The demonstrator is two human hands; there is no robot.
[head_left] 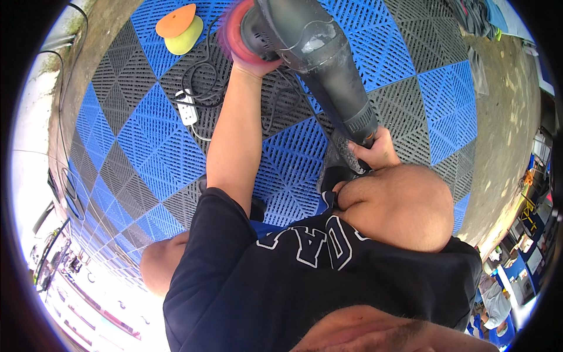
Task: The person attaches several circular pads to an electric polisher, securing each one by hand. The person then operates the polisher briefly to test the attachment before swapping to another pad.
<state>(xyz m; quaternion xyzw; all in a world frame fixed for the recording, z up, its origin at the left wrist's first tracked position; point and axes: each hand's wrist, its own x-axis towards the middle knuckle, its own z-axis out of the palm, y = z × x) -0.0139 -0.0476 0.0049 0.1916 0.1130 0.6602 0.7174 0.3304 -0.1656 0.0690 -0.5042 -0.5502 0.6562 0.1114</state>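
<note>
Apparently to steady the black polisher (319, 50), the right hand (381, 151) clasps its rear handle (362, 122); the left hand (257, 67) meets the blurred red pad (234, 30), finger closure hidden.

Large dark capitals (311, 246) edged in white run across the front of the black shirt (252, 305), the end ones partly lost in folds. On the polisher (331, 70), a pale scuffed patch may be a worn label, too blurred to read.
</note>
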